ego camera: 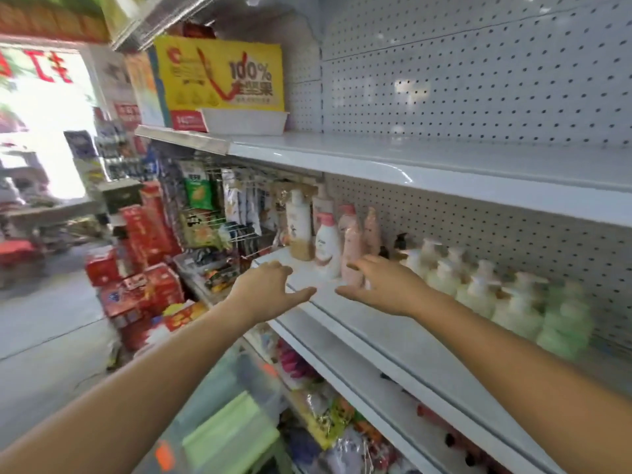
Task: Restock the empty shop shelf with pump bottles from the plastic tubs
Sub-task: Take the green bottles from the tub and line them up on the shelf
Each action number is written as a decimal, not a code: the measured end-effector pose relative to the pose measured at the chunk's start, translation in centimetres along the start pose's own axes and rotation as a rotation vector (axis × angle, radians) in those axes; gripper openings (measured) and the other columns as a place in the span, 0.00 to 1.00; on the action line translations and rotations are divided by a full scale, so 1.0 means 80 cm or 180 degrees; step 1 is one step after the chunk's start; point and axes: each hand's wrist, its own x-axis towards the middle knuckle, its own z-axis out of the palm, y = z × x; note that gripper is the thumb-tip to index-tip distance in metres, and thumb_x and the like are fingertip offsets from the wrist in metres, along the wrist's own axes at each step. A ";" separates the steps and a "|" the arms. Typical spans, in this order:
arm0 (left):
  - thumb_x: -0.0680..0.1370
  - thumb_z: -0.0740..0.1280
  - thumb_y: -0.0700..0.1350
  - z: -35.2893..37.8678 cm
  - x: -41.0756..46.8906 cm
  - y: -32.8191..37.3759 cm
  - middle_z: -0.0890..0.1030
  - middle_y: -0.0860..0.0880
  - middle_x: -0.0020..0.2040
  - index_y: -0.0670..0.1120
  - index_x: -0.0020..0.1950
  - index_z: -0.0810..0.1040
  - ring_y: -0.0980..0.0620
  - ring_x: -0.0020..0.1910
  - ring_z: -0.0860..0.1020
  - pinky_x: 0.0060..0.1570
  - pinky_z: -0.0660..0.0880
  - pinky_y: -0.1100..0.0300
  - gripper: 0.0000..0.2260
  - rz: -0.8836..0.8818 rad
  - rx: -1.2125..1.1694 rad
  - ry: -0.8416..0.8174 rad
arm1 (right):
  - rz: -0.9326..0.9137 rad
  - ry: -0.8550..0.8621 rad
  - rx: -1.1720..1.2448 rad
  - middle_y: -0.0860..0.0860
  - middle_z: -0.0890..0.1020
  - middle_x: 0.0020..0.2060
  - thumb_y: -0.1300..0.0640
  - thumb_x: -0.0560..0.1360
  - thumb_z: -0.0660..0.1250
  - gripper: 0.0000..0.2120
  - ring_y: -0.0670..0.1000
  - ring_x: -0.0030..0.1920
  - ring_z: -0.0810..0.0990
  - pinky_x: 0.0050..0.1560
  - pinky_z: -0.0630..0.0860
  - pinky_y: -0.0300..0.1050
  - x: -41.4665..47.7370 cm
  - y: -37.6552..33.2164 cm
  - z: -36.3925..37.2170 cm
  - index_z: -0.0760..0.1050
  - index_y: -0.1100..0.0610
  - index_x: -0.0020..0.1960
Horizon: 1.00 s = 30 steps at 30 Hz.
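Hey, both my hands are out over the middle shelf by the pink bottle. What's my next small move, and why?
Probably bring both hands down to the tub for more bottles. The left hand and right hand are open and hold nothing, and the shelf is bare in front of the bottle row.

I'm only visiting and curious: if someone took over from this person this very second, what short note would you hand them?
Left hand open, holding nothing, over the front edge of the middle shelf.
Right hand open, empty, beside a pink bottle.
Done: cream pump bottles and green bottles line that shelf's back.
Left: its front strip and the upper shelf are mostly bare.
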 end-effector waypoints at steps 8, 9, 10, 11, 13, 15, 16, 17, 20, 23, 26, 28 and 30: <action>0.77 0.55 0.72 0.023 -0.062 -0.146 0.77 0.46 0.67 0.52 0.73 0.72 0.44 0.65 0.76 0.60 0.75 0.51 0.34 -0.0620 -0.0002 -0.0034 | -0.0666 -0.0371 0.0185 0.49 0.72 0.70 0.24 0.72 0.55 0.41 0.52 0.68 0.71 0.63 0.73 0.51 0.101 -0.135 0.096 0.66 0.50 0.74; 0.76 0.54 0.73 0.029 -0.066 -0.165 0.78 0.46 0.68 0.51 0.73 0.73 0.45 0.65 0.76 0.60 0.74 0.51 0.35 -0.0712 0.0008 -0.0074 | -0.0728 -0.0400 0.0201 0.50 0.72 0.70 0.25 0.73 0.57 0.40 0.52 0.69 0.71 0.63 0.72 0.50 0.113 -0.150 0.108 0.66 0.51 0.74; 0.75 0.53 0.75 0.037 -0.068 -0.184 0.78 0.46 0.67 0.50 0.72 0.74 0.44 0.64 0.76 0.59 0.74 0.51 0.37 -0.0797 0.0044 -0.0109 | -0.0782 -0.0444 0.0198 0.50 0.72 0.71 0.26 0.74 0.57 0.39 0.52 0.69 0.71 0.64 0.71 0.50 0.126 -0.164 0.119 0.66 0.52 0.74; 0.73 0.52 0.76 0.044 -0.071 -0.201 0.79 0.46 0.66 0.49 0.70 0.75 0.44 0.63 0.77 0.58 0.74 0.51 0.39 -0.0897 0.0073 -0.0177 | -0.0852 -0.0475 0.0192 0.51 0.72 0.70 0.27 0.74 0.57 0.38 0.53 0.69 0.71 0.64 0.71 0.50 0.139 -0.178 0.131 0.67 0.52 0.74; 0.73 0.52 0.77 0.062 -0.073 -0.238 0.80 0.47 0.63 0.50 0.68 0.77 0.44 0.60 0.78 0.56 0.75 0.51 0.38 -0.1010 0.0083 -0.0267 | -0.0959 -0.0556 0.0208 0.51 0.74 0.67 0.29 0.75 0.57 0.35 0.54 0.67 0.73 0.63 0.73 0.51 0.163 -0.203 0.154 0.69 0.52 0.71; 0.74 0.54 0.75 0.081 -0.075 -0.271 0.81 0.47 0.61 0.52 0.68 0.76 0.44 0.59 0.79 0.55 0.76 0.51 0.35 -0.1087 -0.0010 -0.0325 | -0.1053 -0.0661 0.0237 0.51 0.75 0.65 0.30 0.77 0.57 0.32 0.55 0.65 0.74 0.61 0.74 0.53 0.185 -0.225 0.179 0.70 0.53 0.70; 0.73 0.53 0.76 0.092 -0.075 -0.288 0.81 0.48 0.61 0.52 0.67 0.77 0.45 0.59 0.79 0.54 0.76 0.51 0.36 -0.1119 -0.0043 -0.0329 | -0.1100 -0.0729 0.0247 0.52 0.75 0.65 0.32 0.78 0.57 0.32 0.55 0.65 0.74 0.61 0.74 0.53 0.196 -0.233 0.191 0.69 0.53 0.71; 0.71 0.50 0.77 0.102 -0.075 -0.303 0.81 0.49 0.61 0.51 0.65 0.78 0.46 0.58 0.79 0.54 0.76 0.52 0.39 -0.1168 -0.0041 -0.0365 | -0.1153 -0.0766 0.0252 0.52 0.75 0.66 0.33 0.78 0.56 0.32 0.55 0.65 0.74 0.61 0.74 0.53 0.205 -0.242 0.204 0.68 0.54 0.72; 0.73 0.52 0.76 0.137 -0.074 -0.347 0.79 0.50 0.66 0.48 0.64 0.79 0.48 0.63 0.77 0.58 0.75 0.53 0.39 -0.1307 -0.0095 -0.0420 | -0.1162 -0.0913 0.0270 0.52 0.75 0.66 0.32 0.78 0.56 0.32 0.54 0.64 0.74 0.59 0.74 0.52 0.234 -0.262 0.244 0.68 0.53 0.72; 0.74 0.55 0.75 0.165 -0.075 -0.382 0.78 0.50 0.67 0.48 0.67 0.78 0.48 0.64 0.77 0.59 0.77 0.50 0.37 -0.1493 -0.0239 -0.0572 | -0.1114 -0.1102 0.0276 0.51 0.75 0.66 0.31 0.77 0.56 0.32 0.54 0.64 0.74 0.58 0.74 0.53 0.259 -0.277 0.284 0.69 0.52 0.70; 0.75 0.56 0.74 0.195 -0.070 -0.416 0.79 0.50 0.65 0.47 0.65 0.79 0.48 0.63 0.77 0.58 0.77 0.51 0.35 -0.1577 -0.0245 -0.0673 | -0.1111 -0.1248 0.0266 0.52 0.77 0.62 0.30 0.76 0.55 0.31 0.56 0.61 0.76 0.56 0.75 0.54 0.282 -0.287 0.319 0.70 0.52 0.67; 0.75 0.56 0.73 0.213 -0.064 -0.435 0.80 0.50 0.63 0.47 0.63 0.79 0.48 0.61 0.78 0.57 0.76 0.51 0.35 -0.1642 -0.0252 -0.0724 | -0.1130 -0.1280 0.0272 0.52 0.76 0.64 0.31 0.77 0.57 0.31 0.56 0.63 0.76 0.58 0.74 0.53 0.300 -0.293 0.341 0.70 0.52 0.69; 0.76 0.55 0.73 0.230 -0.056 -0.454 0.80 0.50 0.62 0.47 0.63 0.79 0.48 0.60 0.78 0.57 0.76 0.51 0.34 -0.1723 -0.0303 -0.0766 | -0.1117 -0.1317 0.0315 0.51 0.74 0.69 0.32 0.77 0.58 0.33 0.55 0.66 0.74 0.62 0.72 0.52 0.319 -0.300 0.361 0.67 0.52 0.73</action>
